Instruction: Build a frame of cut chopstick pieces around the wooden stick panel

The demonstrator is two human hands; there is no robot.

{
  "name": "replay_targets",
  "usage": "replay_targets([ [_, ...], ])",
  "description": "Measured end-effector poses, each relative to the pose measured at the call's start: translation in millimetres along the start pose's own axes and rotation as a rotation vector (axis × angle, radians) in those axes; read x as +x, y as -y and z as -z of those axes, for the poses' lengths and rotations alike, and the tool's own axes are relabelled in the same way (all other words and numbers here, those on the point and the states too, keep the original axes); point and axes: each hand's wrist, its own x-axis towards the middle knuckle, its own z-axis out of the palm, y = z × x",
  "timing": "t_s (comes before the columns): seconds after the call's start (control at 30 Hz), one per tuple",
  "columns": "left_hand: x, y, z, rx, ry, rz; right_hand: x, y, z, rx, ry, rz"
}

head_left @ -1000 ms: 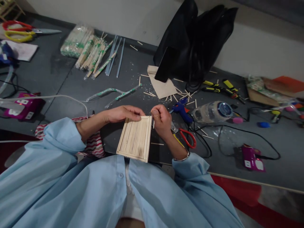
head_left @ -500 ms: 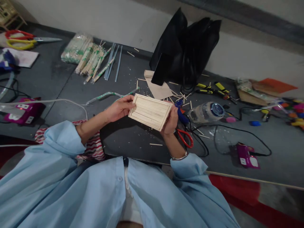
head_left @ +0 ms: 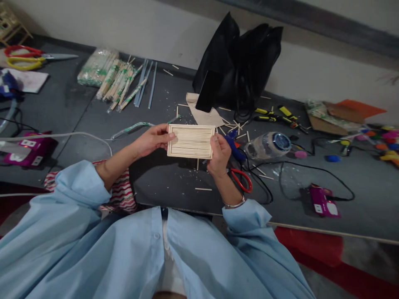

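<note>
A small rectangular tray made of thin wooden sticks (head_left: 191, 142), with a raised rim, is held level above the dark table (head_left: 162, 178). My left hand (head_left: 154, 140) pinches its left end, thumb on top. At the right end, my right hand (head_left: 219, 153) grips it with the thumb over the rim and the other fingers partly hidden. Just beyond my right hand lies a blue glue gun (head_left: 235, 147). Red-handled scissors (head_left: 241, 180) rest close to my right wrist. Loose thin sticks (head_left: 203, 189) are scattered on the table.
A black bag (head_left: 240, 62) stands against the wall with a phone (head_left: 209, 90) leaning on it. Wrapped stick bundles (head_left: 118, 81) lie back left. To the right are a clear plastic jar (head_left: 268, 146), yellow-black pliers (head_left: 276, 116) and a purple power box (head_left: 324, 201) with a cable.
The stick tray has turned from a slant to nearly level and shifted slightly left. My right hand's thumb now shows on top of its right rim.
</note>
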Motion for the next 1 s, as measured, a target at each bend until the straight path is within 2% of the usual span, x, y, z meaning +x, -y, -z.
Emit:
replay_targets([
  [0.13,5.0,-0.6,4.3,0.224,-0.075,-0.061,0.8,5.7,6.6,-0.225,-0.066,0.244],
  [0.2,6.2,-3.9,5.7,0.196,-0.134,-0.126,1.4,14.3,10.7,-0.382,-0.088,0.373],
  [0.27,4.6,-9.1,6.4,0.063,-0.125,-0.172,2.6,25.3,13.2,-0.489,-0.051,0.435],
  [0.33,0.2,-13.5,6.0,-0.058,0.016,-0.105,4.0,36.9,13.0,-0.537,0.019,0.437],
  [0.4,-5.6,-14.5,3.6,-0.137,0.236,0.068,4.7,48.0,10.1,-0.545,0.103,0.404],
  [0.47,-11.0,-11.9,-1.6,-0.212,0.404,0.236,4.2,58.0,5.3,-0.536,0.201,0.349],
  [0.53,-15.4,-7.7,-9.7,-0.304,0.519,0.365,3.0,66.0,0.0,-0.534,0.287,0.298],
  [0.63,-20.5,-3.3,-24.4,-0.477,0.632,0.494,2.2,72.4,-5.8,-0.552,0.325,0.285],
  [0.73,-24.3,-2.3,-36.3,-0.615,0.616,0.512,2.4,73.5,-6.2,-0.605,0.31,0.319],
  [0.9,-22.3,-1.4,-39.7,-0.744,0.532,0.432,-8.0,75.6,1.1,-0.877,0.103,0.566],
  [1.0,-16.9,1.4,-40.8,-0.773,0.486,0.369,-17.9,76.1,3.2,-0.951,0.076,0.652],
])
